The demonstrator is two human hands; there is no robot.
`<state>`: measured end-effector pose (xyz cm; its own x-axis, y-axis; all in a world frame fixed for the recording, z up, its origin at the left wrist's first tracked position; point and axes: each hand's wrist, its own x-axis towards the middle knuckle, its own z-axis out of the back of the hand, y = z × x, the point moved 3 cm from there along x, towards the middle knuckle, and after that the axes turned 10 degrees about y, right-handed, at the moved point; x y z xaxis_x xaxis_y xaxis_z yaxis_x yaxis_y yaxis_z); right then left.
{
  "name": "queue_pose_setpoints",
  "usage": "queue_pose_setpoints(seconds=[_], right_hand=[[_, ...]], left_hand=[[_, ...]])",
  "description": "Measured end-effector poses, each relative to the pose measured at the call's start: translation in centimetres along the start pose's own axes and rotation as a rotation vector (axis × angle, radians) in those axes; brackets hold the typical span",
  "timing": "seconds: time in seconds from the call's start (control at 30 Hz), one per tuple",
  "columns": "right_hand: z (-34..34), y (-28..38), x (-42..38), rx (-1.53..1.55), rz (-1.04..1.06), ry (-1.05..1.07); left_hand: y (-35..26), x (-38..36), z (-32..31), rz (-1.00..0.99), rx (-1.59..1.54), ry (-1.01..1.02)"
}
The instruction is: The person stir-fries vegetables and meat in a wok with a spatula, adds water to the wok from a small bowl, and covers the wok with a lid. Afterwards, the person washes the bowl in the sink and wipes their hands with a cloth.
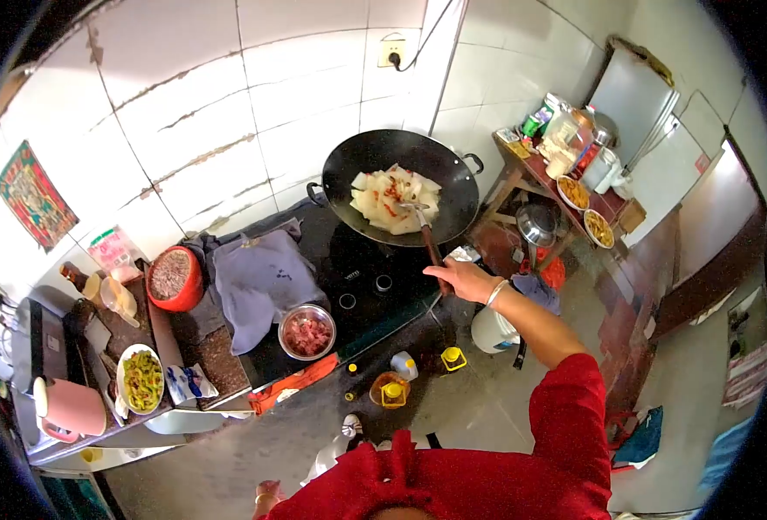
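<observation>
My right hand point(466, 280) is wrapped round the dark wooden handle of a wok spatula point(433, 246). Its metal blade rests among pale, flat slices of food point(394, 198) topped with reddish bits, in the black two-handled wok point(349, 165). The wok sits on a black glass cooktop point(357, 299). Down at the bottom edge, away from the cooktop, my left hand point(269, 490) hangs low by my body; its fingers are too small and partly hidden to make out.
Left of the wok lie a grey-blue cloth point(258, 282), a metal bowl of raw meat point(306, 333) and a red pot point(174, 279). Beyond are a plate of green vegetables point(142, 381) and a pink kettle point(71, 407). Bottles point(392, 393) stand on the floor; a side table point(565, 178) holds dishes.
</observation>
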<state>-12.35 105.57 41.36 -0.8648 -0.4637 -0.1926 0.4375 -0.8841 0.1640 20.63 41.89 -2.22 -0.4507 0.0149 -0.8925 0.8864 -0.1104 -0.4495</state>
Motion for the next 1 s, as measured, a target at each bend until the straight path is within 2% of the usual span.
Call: queue_pose_setpoints(seconds=[0.1,0.2,0.27,0.33,0.4,0.47,0.53,0.6,0.63,0.67,0.7,0.73,0.8,0.87,0.9,0.93,1.0], right_hand=[[1.4,0.5,1.0,0.01,-0.041,-0.009],[7.3,1.1,0.2,0.043,-0.032,-0.438],[9.8,-1.0,-0.7,0.398,-0.101,-0.681],[10.6,-5.1,-1.6,0.466,-0.186,-0.88],[11.0,-9.1,-2.8,0.912,-0.441,-0.844],[11.7,-12.0,-3.8,0.958,-0.499,-0.893],[12.4,-14.6,-4.3,1.044,-0.584,-0.81],[12.6,-17.1,-3.7,1.087,-0.542,-0.748],[12.5,-18.2,-3.0,1.121,-0.515,-0.687],[10.3,-20.5,-0.4,1.246,-0.522,-0.595],[8.5,-20.8,1.4,1.344,-0.475,-0.595],[6.5,-20.4,3.0,1.44,-0.432,-0.59],[2.7,-19.2,5.6,1.552,-0.334,-0.655],[3.2,-16.5,6.8,1.491,-0.252,-0.764],[4.2,-15.2,6.9,1.457,-0.131,-0.802],[5.6,-14.0,6.7,1.357,-0.02,-0.809],[7.4,-12.9,6.5,1.11,0.041,-0.751]], left_hand=[[-4.7,-3.6,-2.8,0.028,0.03,-0.081],[-6.4,-4.1,-3.7,0.221,-0.179,-0.145],[-6.3,-5.1,-4.3,0.191,-0.156,-0.177],[-6.0,-5.7,-4.8,0.125,-0.11,-0.237],[-5.5,-5.3,-5.5,0.1,-0.059,-0.209],[-3.9,-4.2,-6.4,0.098,0.008,-0.159],[-2.1,-3.5,-7.5,0.093,0.12,-0.111],[-0.8,-2.8,-8.6,0.039,0.417,0.01],[0.1,-2.3,-9.1,-0.028,0.786,0.16],[-0.3,-4.3,-10.6,0.069,0.349,-0.035],[-0.4,-5.2,-11.9,0.109,0.099,-0.148],[-0.5,-6.0,-12.9,0.114,0.012,-0.191],[-0.4,-7.5,-15.0,0.114,-0.047,-0.215],[0.0,-8.4,-16.6,0.125,-0.035,-0.206],[0.6,-8.6,-17.1,0.13,-0.025,-0.198],[1.2,-8.7,-17.6,0.135,-0.009,-0.187],[1.9,-8.4,-18.3,0.137,0.024,-0.158]])
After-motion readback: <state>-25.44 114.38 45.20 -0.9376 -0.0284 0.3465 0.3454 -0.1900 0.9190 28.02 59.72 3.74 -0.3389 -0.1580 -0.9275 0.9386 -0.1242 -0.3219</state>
